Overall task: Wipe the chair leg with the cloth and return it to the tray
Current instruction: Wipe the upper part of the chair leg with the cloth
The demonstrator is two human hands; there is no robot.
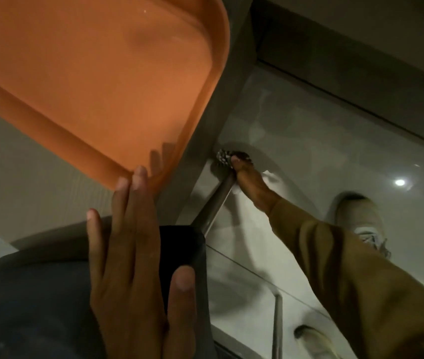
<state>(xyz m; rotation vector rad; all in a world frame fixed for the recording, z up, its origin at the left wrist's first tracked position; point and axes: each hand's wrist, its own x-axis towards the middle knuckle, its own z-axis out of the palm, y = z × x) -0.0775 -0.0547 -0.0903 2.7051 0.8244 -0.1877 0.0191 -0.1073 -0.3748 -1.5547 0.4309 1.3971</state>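
My right hand (247, 177) grips the cloth (227, 157) low against the chair leg (217, 203) to wipe it, while my open left hand (133, 255) braces flat for balance.

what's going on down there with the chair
A person is leaning over a chair. Their right hand reaches down to the floor end of a metal chair leg, pressing a patterned cloth against it. The left hand rests flat, open, on the dark seat. The orange tray on the table holds nothing.

table edge (213, 104), grey | floor (335, 141), pale glossy tile | shoes (361, 218), light | ceiling-light reflection (400, 182)
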